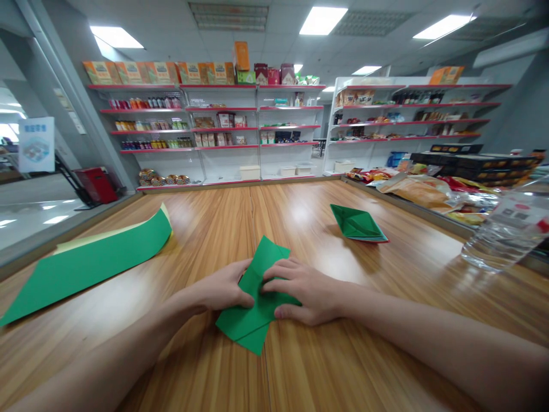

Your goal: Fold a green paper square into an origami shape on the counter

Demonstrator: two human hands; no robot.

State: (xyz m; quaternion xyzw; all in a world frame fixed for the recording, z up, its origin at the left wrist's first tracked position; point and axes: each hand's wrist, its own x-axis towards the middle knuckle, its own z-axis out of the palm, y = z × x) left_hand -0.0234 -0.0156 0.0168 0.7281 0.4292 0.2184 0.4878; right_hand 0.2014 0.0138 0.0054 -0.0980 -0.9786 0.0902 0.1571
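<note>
A folded sheet of green paper (253, 315) lies at an angle on the wooden table in front of me, with crease lines and flaps showing. My left hand (225, 288) pinches its left edge, thumb on top and fingers partly hidden behind the paper. From the right, my right hand (306, 289) rests on the sheet with fingers spread and thumb apart, pressing its middle and covering part of its right side. Farther back to the right sits a folded green paper piece (359, 222), apart from both hands.
A larger green sheet (98, 257) with a curled end and pale underside lies at left. On the table's right stands a clear plastic bottle (493, 240). Packaged snacks (422, 191) and black boxes (476, 163) are beyond the right edge. Stocked shelves (223, 146) stand behind.
</note>
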